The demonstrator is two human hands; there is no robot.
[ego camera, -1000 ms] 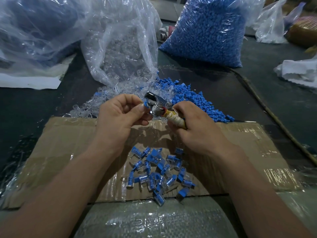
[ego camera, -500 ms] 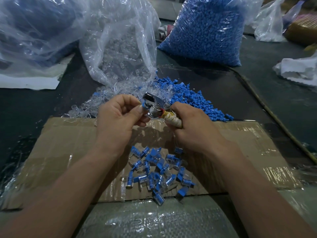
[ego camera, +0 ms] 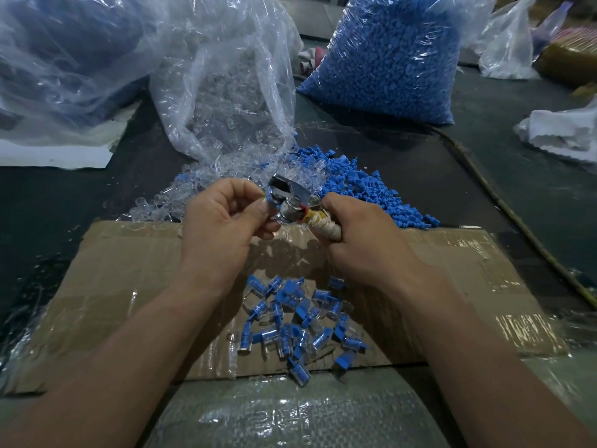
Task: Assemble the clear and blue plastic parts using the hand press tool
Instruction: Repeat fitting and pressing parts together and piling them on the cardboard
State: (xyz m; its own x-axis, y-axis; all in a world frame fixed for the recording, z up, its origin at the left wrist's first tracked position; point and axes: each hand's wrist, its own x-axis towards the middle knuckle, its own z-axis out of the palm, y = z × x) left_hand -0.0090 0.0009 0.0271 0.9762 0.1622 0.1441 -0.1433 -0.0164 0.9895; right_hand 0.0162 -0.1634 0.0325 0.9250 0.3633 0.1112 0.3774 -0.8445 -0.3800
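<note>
Over the last second almost nothing has moved. Your left hand [ego camera: 223,221] still pinches a small blue-and-clear part [ego camera: 268,198] at the mouth of the press [ego camera: 290,202], and your right hand [ego camera: 361,240] still clenches the taped handle, both just above centre of the frame. The pile [ego camera: 297,321] of joined pieces on the cardboard [ego camera: 113,286] at lower centre looks the same size, so I judge this part is still being seated or squeezed and no new piece has been finished. The part is mostly hidden by your fingertips. Only a blue edge shows, touching the tool's metal head, and you cannot tell from here whether the two halves are fully home. The press has a shiny metal head with a round knuckle and a pale wrapped grip. Just behind your hands on the tabletop [ego camera: 64,205], the clear heap [ego camera: 206,185] and the blue heap [ego camera: 365,189] lie side by side.
</note>
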